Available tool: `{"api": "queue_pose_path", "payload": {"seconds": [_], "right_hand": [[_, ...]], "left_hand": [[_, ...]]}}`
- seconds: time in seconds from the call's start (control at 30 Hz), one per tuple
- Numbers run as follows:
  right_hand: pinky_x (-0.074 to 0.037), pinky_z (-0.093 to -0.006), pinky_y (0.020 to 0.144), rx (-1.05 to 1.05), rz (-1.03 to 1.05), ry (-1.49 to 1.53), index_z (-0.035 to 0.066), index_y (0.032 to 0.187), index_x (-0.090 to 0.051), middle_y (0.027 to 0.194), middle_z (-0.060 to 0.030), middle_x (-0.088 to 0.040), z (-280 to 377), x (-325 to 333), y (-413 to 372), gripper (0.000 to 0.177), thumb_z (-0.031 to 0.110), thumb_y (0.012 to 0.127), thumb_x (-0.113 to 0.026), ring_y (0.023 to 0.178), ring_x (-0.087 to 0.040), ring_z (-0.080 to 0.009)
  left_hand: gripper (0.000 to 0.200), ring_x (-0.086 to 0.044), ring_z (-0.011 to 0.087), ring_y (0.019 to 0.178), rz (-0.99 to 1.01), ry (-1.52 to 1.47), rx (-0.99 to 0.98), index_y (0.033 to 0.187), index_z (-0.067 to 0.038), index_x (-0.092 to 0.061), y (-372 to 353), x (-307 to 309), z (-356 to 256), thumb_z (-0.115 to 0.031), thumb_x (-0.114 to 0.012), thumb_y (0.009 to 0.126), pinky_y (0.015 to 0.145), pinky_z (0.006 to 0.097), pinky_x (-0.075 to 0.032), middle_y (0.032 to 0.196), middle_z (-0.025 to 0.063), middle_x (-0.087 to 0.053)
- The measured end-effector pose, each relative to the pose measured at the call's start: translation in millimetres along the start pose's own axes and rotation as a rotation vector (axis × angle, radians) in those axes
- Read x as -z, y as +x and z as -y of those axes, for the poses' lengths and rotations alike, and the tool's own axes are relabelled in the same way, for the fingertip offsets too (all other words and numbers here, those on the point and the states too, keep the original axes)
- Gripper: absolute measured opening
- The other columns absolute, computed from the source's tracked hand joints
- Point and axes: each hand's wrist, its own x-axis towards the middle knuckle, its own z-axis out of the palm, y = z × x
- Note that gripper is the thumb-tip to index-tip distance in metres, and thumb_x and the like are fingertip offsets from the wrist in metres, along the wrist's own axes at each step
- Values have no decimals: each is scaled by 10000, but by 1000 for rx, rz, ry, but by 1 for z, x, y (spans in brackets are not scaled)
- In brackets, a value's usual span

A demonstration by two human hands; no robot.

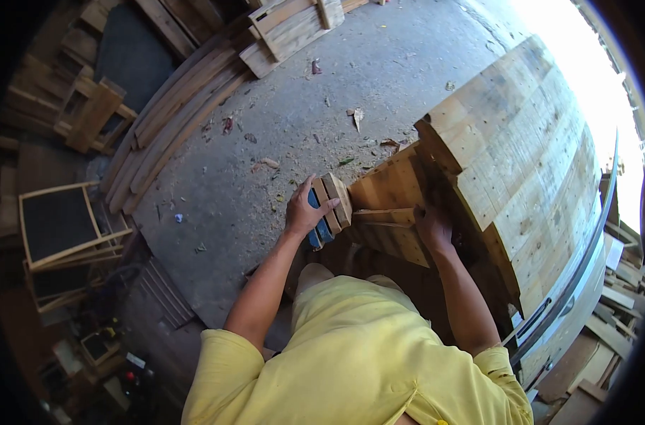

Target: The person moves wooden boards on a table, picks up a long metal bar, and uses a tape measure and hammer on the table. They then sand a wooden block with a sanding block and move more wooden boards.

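My left hand (307, 212) is closed round a stack of short wooden blocks (341, 200), several pieces side by side, some with blue paint. My thumb lies across the top of the stack, and the fingers curl over its far side. My right hand (434, 228) is at the right end of a narrow wooden strip (386, 215), its fingers closed there and partly in shadow. Behind the strip stands a slanted wooden board (393, 185). Beside my right hand is a large plank-topped wooden panel (524, 142) with a rough near edge.
Long curved boards (173, 124) lie stacked at the left. Framed dark panels (59, 225) stand at the far left. Wood chips and dry leaves litter the concrete floor (266, 127). Scrap wood (609, 333) is piled at the lower right, beyond a dark curved edge.
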Motion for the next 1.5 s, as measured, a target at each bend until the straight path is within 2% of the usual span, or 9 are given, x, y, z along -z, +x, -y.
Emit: {"api": "queue_pose_path", "payload": {"seconds": [0.27, 0.4, 0.53, 0.77, 0.87, 0.97, 1.17, 1.27, 1.5], "right_hand": [[-470, -485, 919, -84, 46, -38, 47, 1289, -538, 1222, -213, -550, 20, 7, 0, 469, 231, 865, -622, 1072, -563, -420], [-481, -462, 908, 34, 139, 409, 61, 1250, -584, 1204, -193, -567, 66, 12, -2, 466, 266, 847, -696, 1075, -582, -396], [-466, -462, 955, 66, 418, 631, 54, 1336, -517, 1278, -220, -539, 108, -29, 7, 668, 446, 830, -709, 1157, -556, -402], [-436, -469, 1003, 108, 553, 585, 14, 1413, -418, 1363, -260, -473, 114, -60, 16, 893, 518, 755, -749, 1210, -517, -436], [-433, -464, 1000, 160, 498, 719, 0, 1388, -427, 1336, -282, -493, 110, -44, 26, 788, 409, 784, -726, 1204, -522, -432], [-459, -488, 926, -41, 414, 659, 19, 1265, -470, 1096, -306, -609, 118, -14, 38, 521, 212, 800, -606, 1084, -580, -450], [-486, -544, 821, -248, 282, 176, 38, 1002, -525, 950, -269, -661, 99, -50, 81, 325, 319, 854, -596, 917, -631, -469], [-490, -537, 800, -156, 217, 214, 36, 988, -544, 901, -277, -658, 91, -45, 88, 322, 329, 870, -608, 895, -634, -464], [-494, -486, 712, -130, -40, 272, 32, 992, -546, 851, -230, -665, 127, 139, 32, 313, 281, 858, -683, 834, -651, -418]], "left_hand": [[863, -589, 352, 1159, 1, 18, -35, 1358, -22, -471, -4, 15, 11, -519, -792, 729, 974, 420, -468, 1251, 211, -599], [866, -591, 350, 1156, 1, 37, -52, 1362, -27, -471, -5, 17, 11, -521, -792, 728, 974, 419, -469, 1252, 212, -599], [893, -573, 369, 1172, 35, 8, -24, 1360, -11, -464, -5, 18, 5, -539, -789, 718, 989, 429, -459, 1272, 223, -583], [891, -591, 343, 1158, 33, 40, -2, 1371, -27, -468, -8, 13, 7, -525, -805, 713, 972, 411, -467, 1258, 225, -593], [888, -584, 356, 1163, 17, 57, -16, 1375, -28, -460, -9, 12, 4, -522, -799, 720, 976, 417, -466, 1266, 222, -589], [883, -577, 365, 1168, -2, 60, -26, 1378, -31, -454, -10, 5, 4, -518, -795, 726, 982, 421, -462, 1273, 218, -585], [845, -581, 377, 1124, -37, 28, -26, 1319, -36, -480, -9, -8, -6, -559, -773, 725, 953, 434, -469, 1209, 206, -600], [843, -577, 382, 1120, -97, 9, -43, 1306, -33, -485, -8, -20, -6, -571, -768, 723, 949, 441, -469, 1209, 204, -598], [816, -578, 378, 1061, -157, -28, -74, 1296, -28, -481, -12, -43, 1, -526, -782, 724, 915, 456, -466, 1149, 195, -598]]}}
